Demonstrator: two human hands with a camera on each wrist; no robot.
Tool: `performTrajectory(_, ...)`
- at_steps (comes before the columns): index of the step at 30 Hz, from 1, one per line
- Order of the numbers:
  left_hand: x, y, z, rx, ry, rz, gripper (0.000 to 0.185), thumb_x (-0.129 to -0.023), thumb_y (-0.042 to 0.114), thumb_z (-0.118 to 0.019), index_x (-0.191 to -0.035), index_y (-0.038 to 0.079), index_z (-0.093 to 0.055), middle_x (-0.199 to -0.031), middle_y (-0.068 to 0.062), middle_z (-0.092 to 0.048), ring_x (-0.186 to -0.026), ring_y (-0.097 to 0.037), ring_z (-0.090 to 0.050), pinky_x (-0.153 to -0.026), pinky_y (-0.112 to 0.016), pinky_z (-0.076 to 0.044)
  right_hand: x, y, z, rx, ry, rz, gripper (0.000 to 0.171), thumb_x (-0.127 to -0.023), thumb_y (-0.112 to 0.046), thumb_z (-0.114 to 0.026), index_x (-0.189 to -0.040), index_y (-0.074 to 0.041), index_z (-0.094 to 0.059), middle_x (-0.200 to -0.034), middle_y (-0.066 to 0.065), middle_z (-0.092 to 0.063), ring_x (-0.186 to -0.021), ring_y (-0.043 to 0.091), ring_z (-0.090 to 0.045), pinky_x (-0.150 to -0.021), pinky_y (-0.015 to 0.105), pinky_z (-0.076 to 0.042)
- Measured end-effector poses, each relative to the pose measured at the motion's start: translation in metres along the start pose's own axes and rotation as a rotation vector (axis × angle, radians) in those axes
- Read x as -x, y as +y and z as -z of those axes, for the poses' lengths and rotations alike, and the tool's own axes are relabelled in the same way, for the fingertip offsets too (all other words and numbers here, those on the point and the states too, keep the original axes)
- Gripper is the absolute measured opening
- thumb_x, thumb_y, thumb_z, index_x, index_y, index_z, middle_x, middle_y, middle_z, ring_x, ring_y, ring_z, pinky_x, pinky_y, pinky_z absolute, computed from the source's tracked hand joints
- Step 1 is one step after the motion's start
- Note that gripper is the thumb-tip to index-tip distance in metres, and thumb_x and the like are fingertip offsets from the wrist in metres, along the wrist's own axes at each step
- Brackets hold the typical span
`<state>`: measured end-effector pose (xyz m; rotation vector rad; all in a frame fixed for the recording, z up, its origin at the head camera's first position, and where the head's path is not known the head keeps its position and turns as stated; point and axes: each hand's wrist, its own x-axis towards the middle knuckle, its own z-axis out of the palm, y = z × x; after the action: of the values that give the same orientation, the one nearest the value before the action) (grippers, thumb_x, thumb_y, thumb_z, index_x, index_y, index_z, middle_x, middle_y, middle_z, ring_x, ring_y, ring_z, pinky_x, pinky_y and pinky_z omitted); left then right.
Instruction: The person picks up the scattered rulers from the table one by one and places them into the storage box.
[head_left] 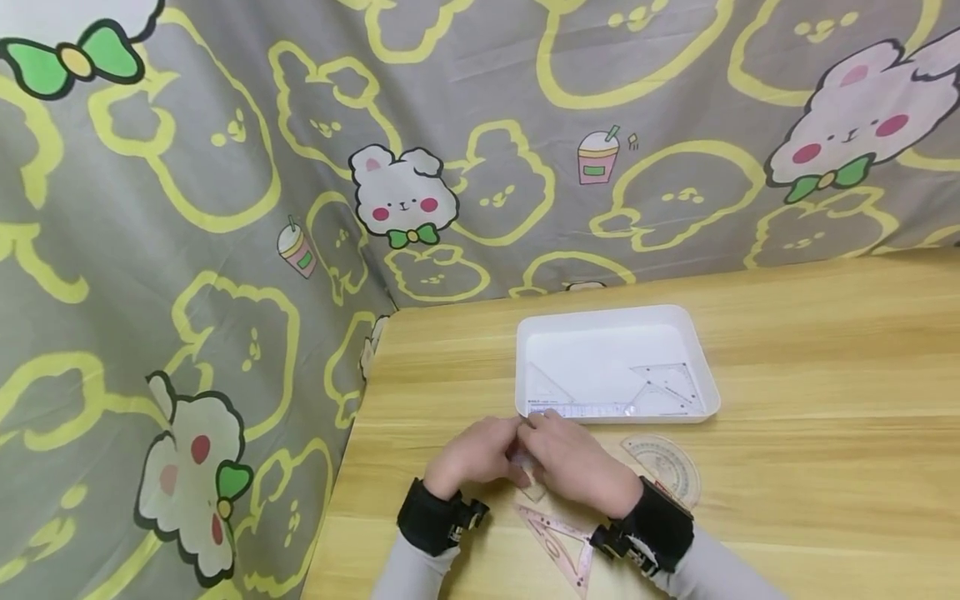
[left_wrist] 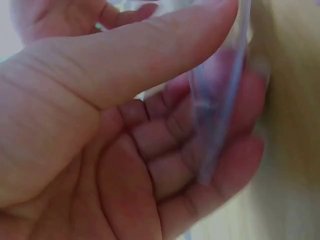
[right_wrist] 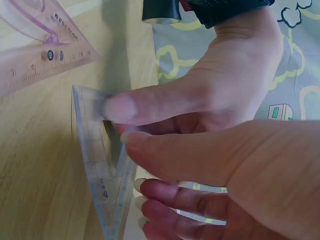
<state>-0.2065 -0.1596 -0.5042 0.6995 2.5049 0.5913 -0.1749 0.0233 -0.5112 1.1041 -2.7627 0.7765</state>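
In the head view my left hand point(head_left: 480, 454) and right hand point(head_left: 576, 462) come together just in front of the white tray. A small clear set square point(right_wrist: 95, 160) stands tilted between them, its lower corner point(head_left: 534, 490) close to the table. Across the left wrist view, the left thumb presses the set square against the curled fingers. My right hand's thumb and fingers are apart beside the set square's edge; whether the thumb tip touches it is hard to tell. A pink set square point(head_left: 534, 523) lies flat on the table below the hands.
The white tray point(head_left: 711, 404) holds a clear ruler point(head_left: 585, 410) along its near side and several clear set squares point(head_left: 667, 385). A clear protractor point(head_left: 670, 467) lies to the right of the hands, partly behind the right wrist. A patterned grey curtain point(head_left: 487, 150) borders the table.
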Motion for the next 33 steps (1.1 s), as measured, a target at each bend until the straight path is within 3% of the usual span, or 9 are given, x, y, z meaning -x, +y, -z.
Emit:
performTrajectory(5,0.006,-0.009,0.016,0.222,-0.014,-0.133,0.026,-0.084,0.007,-0.086,-0.1,0.012,-0.066,-0.086,0.007,-0.068,-0.078,-0.004,-0.064,-0.075,-0.023,-0.055,-0.006,0.005,0.012,-0.175,-0.019,-0.042,0.019,-0.084,-0.007,-0.083,-0.095,-0.011,-0.068,-0.086,-0.002,-0.067,-0.079,0.014,-0.062,-0.072,0.029,-0.055)
performTrajectory(11,0.009,-0.009,0.031,0.372,0.068,-0.203,0.023,-0.087,0.007,-0.084,-0.093,0.009,-0.062,-0.085,0.002,-0.072,-0.078,-0.009,-0.068,-0.074,-0.026,-0.057,-0.01,0.023,0.04,-0.344,-0.069,-0.123,0.013,-0.089,-0.008,-0.08,-0.092,-0.013,-0.068,-0.081,-0.006,-0.071,-0.071,0.005,-0.061,-0.067,0.025,-0.053)
performTrajectory(21,-0.021,0.014,0.04,0.414,0.12,-0.286,0.012,-0.099,0.005,-0.071,-0.102,0.008,-0.06,-0.093,-0.005,-0.076,-0.084,-0.017,-0.073,-0.075,-0.032,-0.059,0.004,0.057,0.075,-0.447,0.01,-0.21,0.008,-0.093,-0.009,-0.077,-0.095,-0.011,-0.07,-0.083,-0.003,-0.075,-0.071,0.007,-0.065,-0.067,0.029,-0.055)
performTrajectory(27,-0.049,0.028,0.045,0.389,0.169,-0.329,0.006,-0.103,0.008,-0.066,-0.106,0.008,-0.062,-0.095,-0.008,-0.077,-0.085,-0.014,-0.074,-0.077,-0.027,-0.057,0.013,0.079,0.09,-0.449,0.085,-0.24,0.004,-0.097,-0.006,-0.073,-0.1,-0.008,-0.071,-0.083,0.001,-0.075,-0.068,0.009,-0.068,-0.065,0.029,-0.056)
performTrajectory(33,-0.08,0.041,0.046,0.372,0.174,-0.335,0.004,-0.103,0.008,-0.065,-0.107,0.006,-0.065,-0.094,-0.013,-0.076,-0.084,-0.029,-0.076,-0.075,-0.027,-0.059,0.024,0.103,0.1,-0.414,0.147,-0.283,0.012,-0.098,-0.001,-0.069,-0.107,-0.003,-0.076,-0.098,0.01,-0.077,-0.073,0.016,-0.071,-0.068,0.029,-0.057)
